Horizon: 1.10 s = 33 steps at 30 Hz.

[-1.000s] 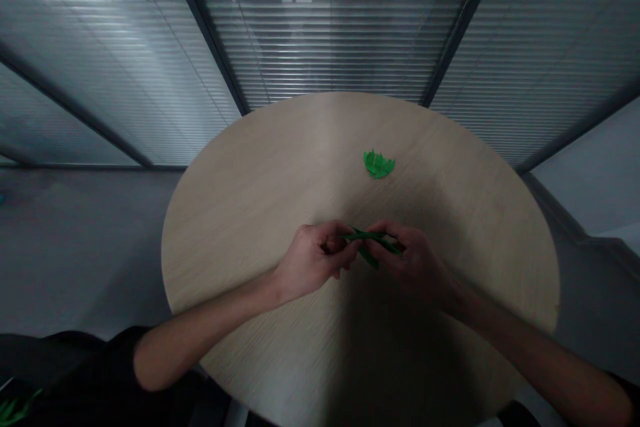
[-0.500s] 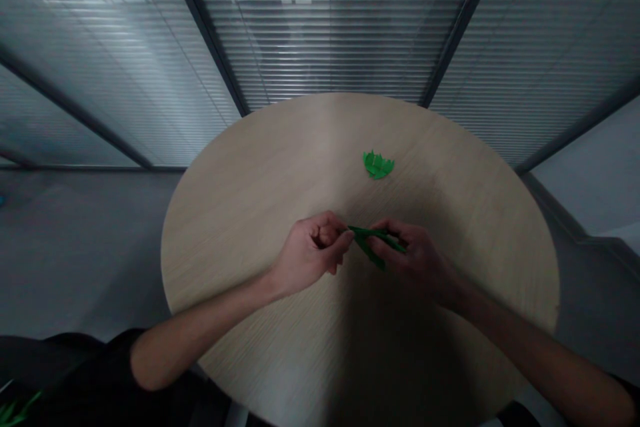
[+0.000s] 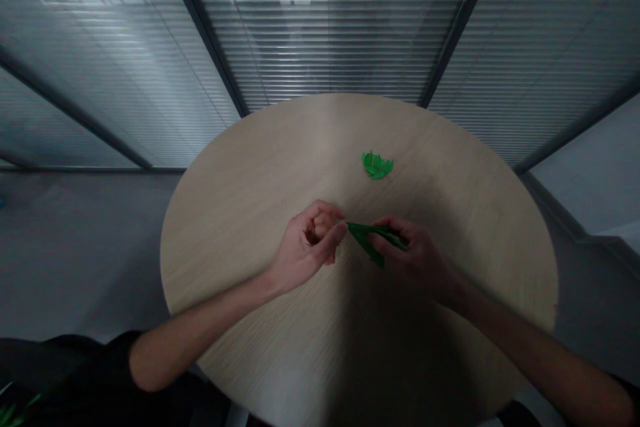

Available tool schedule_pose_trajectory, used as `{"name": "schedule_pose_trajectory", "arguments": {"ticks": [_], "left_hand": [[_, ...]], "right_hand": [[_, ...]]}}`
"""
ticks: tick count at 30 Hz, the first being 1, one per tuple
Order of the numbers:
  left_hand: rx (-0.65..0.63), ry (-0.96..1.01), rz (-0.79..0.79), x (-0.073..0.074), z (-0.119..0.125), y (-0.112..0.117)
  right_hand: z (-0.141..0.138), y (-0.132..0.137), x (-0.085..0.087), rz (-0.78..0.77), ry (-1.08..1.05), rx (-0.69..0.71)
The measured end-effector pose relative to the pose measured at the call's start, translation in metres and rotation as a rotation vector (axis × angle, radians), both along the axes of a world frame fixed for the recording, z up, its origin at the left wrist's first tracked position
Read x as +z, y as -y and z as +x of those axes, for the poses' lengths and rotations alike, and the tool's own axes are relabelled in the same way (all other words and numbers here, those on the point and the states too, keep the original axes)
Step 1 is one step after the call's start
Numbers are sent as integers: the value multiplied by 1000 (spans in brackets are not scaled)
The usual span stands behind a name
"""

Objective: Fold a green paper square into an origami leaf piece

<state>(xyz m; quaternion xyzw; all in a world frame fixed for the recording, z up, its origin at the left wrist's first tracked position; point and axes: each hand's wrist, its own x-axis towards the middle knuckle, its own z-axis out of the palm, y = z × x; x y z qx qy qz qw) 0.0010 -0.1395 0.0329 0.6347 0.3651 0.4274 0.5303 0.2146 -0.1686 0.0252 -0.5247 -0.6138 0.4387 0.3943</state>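
My right hand point(image 3: 417, 255) is closed on a folded green paper point(image 3: 364, 238), pinched between thumb and fingers. The paper spreads into two flaps and narrows to a point facing left. My left hand point(image 3: 313, 235) is at that point, its thumb and index fingertips slightly apart and very near or just touching the tip. Its other fingers curl loosely toward the palm. Farther back on the table lies a bright green jagged piece point(image 3: 378, 165), with a rounded front edge and several small points along its back; it looks made of overlapping folded parts.
Both hands are above a round wood-grain table point(image 3: 240, 213). Glass partitions with blinds point(image 3: 330, 47) and dark frames stand behind it. A green spiky object point(image 3: 17, 408) shows at the lower left corner, partly cut off. Grey floor point(image 3: 75, 233) surrounds the table.
My left hand has shifted slightly left and up, its thumb and index finger loosening at the paper's tip. More of the tip shows. My right hand has barely moved.
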Motion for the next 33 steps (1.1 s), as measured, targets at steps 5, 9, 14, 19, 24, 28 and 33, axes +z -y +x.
{"name": "schedule_pose_trajectory", "arguments": {"ticks": [5, 9, 14, 19, 24, 28, 33], "left_hand": [[52, -164, 447, -1, -2, -2], [-153, -160, 407, -2, -1, -1], [-148, -210, 477, -5, -1, 1], [-30, -217, 539, -3, -1, 2], [80, -204, 609, 0, 0, 3], [54, -205, 606, -1, 0, 5], [15, -220, 649, -2, -2, 3]], "right_hand": [[-2, 0, 0, 106, -20, 27], [-2, 1, -1, 131, -63, 55], [-1, 2, -3, 188, -71, 48], [0, 2, -3, 342, -50, -3], [1, 1, 1, 555, 100, -76], [0, 1, 2, 553, 105, -77], [-1, 2, 4, 415, -47, -72]]}}
